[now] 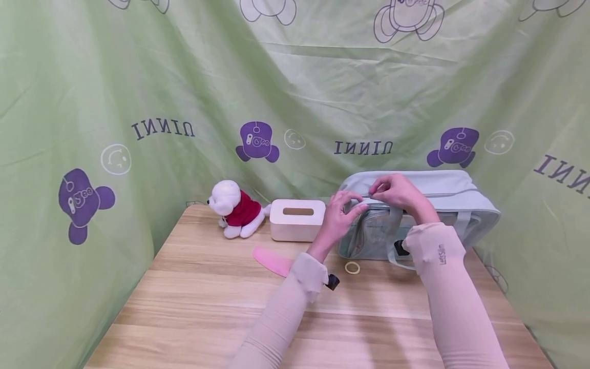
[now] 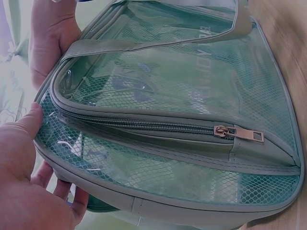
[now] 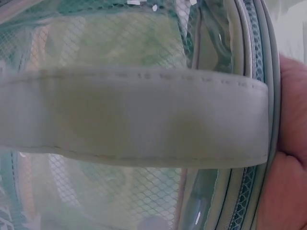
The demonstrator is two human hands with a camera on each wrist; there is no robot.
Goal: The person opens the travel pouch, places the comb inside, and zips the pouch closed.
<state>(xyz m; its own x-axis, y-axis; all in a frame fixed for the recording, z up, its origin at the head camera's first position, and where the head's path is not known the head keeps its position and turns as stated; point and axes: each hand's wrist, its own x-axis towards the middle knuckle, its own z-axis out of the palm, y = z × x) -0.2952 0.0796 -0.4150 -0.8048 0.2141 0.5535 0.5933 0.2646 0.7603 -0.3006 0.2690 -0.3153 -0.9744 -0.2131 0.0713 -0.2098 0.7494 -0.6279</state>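
A pale green bag (image 1: 449, 203) with clear mesh-lined panels stands at the back right of the table. My left hand (image 1: 338, 217) grips its upper left edge; in the left wrist view the thumb lies on the front side and the fingers curl round behind. At the top zipper (image 1: 438, 195), the thumb and fingers of my right hand (image 1: 400, 192) pinch together close to the left hand. The exact piece they pinch is hidden. A carry strap (image 3: 134, 117) crosses the bag's front. The front pocket's metal zipper pull (image 2: 247, 134) hangs free, touched by neither hand.
Left of the bag are a white tissue box (image 1: 295, 228) and a white plush dog (image 1: 237, 210) in a red top. A pink flat curved piece (image 1: 272, 260) lies partly behind my left forearm. A small cream ring (image 1: 352, 267) lies before the bag. Green curtain (image 1: 207, 169) surrounds the table.
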